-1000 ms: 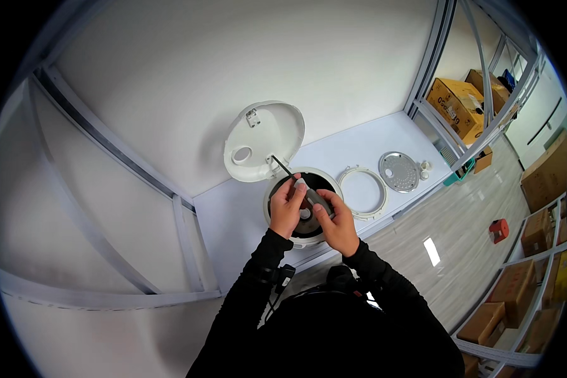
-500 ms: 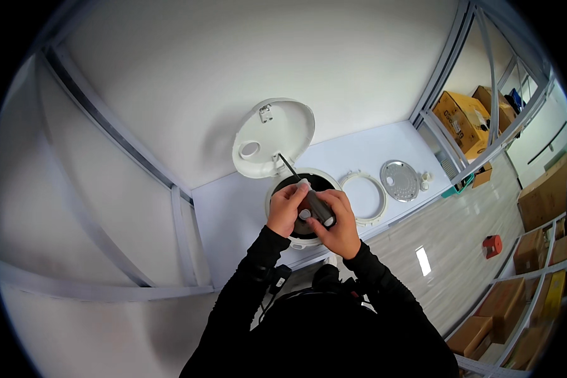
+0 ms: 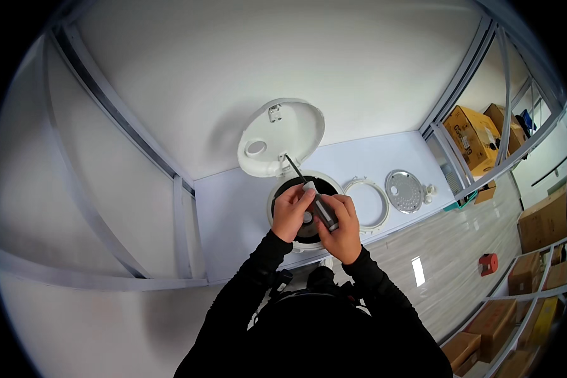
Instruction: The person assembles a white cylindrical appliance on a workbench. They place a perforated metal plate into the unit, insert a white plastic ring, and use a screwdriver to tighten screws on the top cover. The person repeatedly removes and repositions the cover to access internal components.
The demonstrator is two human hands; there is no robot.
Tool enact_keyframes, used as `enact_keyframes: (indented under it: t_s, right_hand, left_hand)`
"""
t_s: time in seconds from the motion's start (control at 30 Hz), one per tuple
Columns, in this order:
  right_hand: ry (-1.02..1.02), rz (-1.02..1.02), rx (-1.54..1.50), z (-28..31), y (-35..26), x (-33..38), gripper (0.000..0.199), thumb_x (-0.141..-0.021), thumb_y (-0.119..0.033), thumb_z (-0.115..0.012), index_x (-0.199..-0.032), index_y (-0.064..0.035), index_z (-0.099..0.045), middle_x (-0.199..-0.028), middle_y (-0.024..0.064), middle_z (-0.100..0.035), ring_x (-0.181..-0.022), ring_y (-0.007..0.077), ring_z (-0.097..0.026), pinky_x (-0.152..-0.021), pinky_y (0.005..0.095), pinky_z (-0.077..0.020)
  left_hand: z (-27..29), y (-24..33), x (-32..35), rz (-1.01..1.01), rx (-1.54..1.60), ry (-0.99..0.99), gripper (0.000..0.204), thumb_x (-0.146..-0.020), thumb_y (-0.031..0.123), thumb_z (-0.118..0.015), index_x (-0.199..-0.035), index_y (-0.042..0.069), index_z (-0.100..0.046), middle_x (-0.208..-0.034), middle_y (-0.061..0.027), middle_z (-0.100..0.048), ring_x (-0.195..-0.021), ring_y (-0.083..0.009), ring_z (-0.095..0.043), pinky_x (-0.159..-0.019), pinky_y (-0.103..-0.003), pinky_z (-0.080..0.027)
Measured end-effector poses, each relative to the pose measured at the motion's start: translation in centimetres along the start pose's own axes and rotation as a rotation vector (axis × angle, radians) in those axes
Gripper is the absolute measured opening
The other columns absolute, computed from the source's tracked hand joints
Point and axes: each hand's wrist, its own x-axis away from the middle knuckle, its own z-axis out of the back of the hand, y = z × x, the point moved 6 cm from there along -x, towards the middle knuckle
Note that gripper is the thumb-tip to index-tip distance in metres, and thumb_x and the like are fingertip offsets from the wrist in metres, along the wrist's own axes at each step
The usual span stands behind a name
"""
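Note:
A white rice cooker point(image 3: 286, 189) stands on the white table with its round lid point(image 3: 282, 136) swung up and open. Both my hands are over its dark inner opening. My right hand point(image 3: 341, 228) grips the dark handle of a screwdriver point(image 3: 314, 196), whose thin shaft points up toward the lid hinge. My left hand point(image 3: 291, 212) pinches the upper end of the same handle, near its white tip.
A white ring point(image 3: 366, 203) and a round perforated metal plate point(image 3: 404, 190) lie on the table point(image 3: 227, 214) right of the cooker. Cardboard boxes point(image 3: 469, 137) sit on shelves at the right. A small red object point(image 3: 488, 263) lies on the wood floor.
Both hands stayed on the screwdriver over the cooker. My view has shifted slightly, with the cooker sitting a little further left and lower in it.

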Motion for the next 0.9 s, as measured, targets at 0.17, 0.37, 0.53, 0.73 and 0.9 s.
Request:
enact_keyframes:
  t_s: [0.17,0.37,0.53,0.73,0.9]
  right_hand:
    - [-0.036,-0.225,-0.215,-0.4,1.7,0.5,0.043,-0.085,-0.006,-0.073,-0.125,-0.0008,-0.058,-0.115,0.0177,-0.056,-0.100,0.0332,-0.060,-0.086,0.0377,-0.0503]
    - [-0.010,0.009,-0.067,-0.2,0.3,0.1,0.043,-0.087,-0.013,-0.073,-0.125,-0.0001,-0.057,-0.118,0.0173,-0.054,-0.104,0.0279,-0.058,-0.086,0.0363,-0.0490]
    - [-0.027,-0.212,-0.241,0.6,0.9,0.1,0.047,-0.094,-0.018,-0.069,-0.133,0.0008,-0.051,-0.112,0.0144,-0.058,-0.100,0.0210,-0.059,-0.085,0.0350,-0.0496]
    - [-0.188,-0.501,-0.369,-0.5,2.9,1.3,0.046,-0.097,-0.020,-0.067,-0.135,0.0022,-0.052,-0.100,0.0120,-0.065,-0.091,0.0171,-0.062,-0.078,0.0350,-0.0514]
    - [-0.123,-0.022,-0.024,0.3,0.8,-0.2,0.048,-0.094,-0.013,-0.069,-0.136,0.0031,-0.052,-0.100,0.0123,-0.065,-0.093,0.0200,-0.064,-0.079,0.0364,-0.0520]
  left_hand:
    - [0.5,-1.2,-0.2,0.105,0.113,0.037,0.031,-0.099,0.018,-0.069,-0.124,-0.001,-0.063,-0.108,-0.0041,-0.068,-0.094,-0.0100,-0.065,-0.081,-0.026,-0.053]
    - [-0.7,-0.9,0.0,0.082,0.108,-0.018,0.034,-0.101,0.014,-0.066,-0.130,-0.002,-0.060,-0.109,-0.0057,-0.067,-0.098,-0.0129,-0.066,-0.084,-0.028,-0.054]
    - [-2.0,0.3,0.5,0.110,0.308,-0.053,0.039,-0.100,0.011,-0.065,-0.136,0.001,-0.054,-0.116,-0.0099,-0.067,-0.105,-0.0170,-0.065,-0.091,-0.031,-0.054]
    - [-1.5,-0.5,0.2,0.050,0.184,-0.048,0.035,-0.103,0.016,-0.060,-0.135,0.002,-0.056,-0.118,-0.0104,-0.067,-0.105,-0.0160,-0.065,-0.092,-0.030,-0.052]
    - [-0.6,-1.0,-0.4,-0.019,-0.088,-0.058,0.034,-0.103,0.015,-0.059,-0.134,-0.001,-0.056,-0.116,-0.0083,-0.067,-0.102,-0.0142,-0.066,-0.090,-0.027,-0.052]
